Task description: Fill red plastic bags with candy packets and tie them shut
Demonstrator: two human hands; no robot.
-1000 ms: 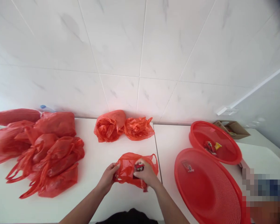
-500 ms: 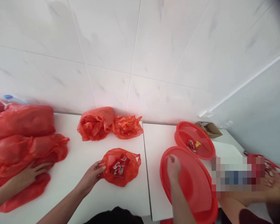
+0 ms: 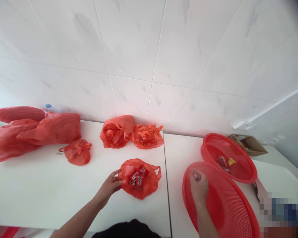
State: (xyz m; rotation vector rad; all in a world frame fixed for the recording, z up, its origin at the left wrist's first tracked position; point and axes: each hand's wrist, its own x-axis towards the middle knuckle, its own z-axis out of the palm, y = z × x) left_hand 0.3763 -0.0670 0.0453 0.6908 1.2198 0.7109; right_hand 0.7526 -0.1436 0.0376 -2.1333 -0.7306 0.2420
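An opened red plastic bag [image 3: 151, 183] lies on the white table, with several small red packets [image 3: 139, 178] inside. My left hand [image 3: 110, 186] pinches the bag's left rim between thumb and fingers. Over the near red basket [image 3: 228, 201], my right hand [image 3: 199, 188] is closed on a small dark-red packet [image 3: 196, 176], partly hidden by the fingers. The far red basket [image 3: 213, 142] touches the near one and holds red packets [image 3: 223, 162] and a yellow packet [image 3: 231, 161].
Two crumpled red bags [image 3: 118, 132] sit by the wall. Large filled red bags [image 3: 62, 127] and a small tied bag [image 3: 78, 152] stand at the left, near a blue-capped bottle [image 3: 49, 106]. A cardboard box [image 3: 257, 145] is behind the baskets.
The view has shifted right. Another person's hand and the front red bags at the left are gone from view, and a small tied bag now shows. A packet now shows in my right hand.
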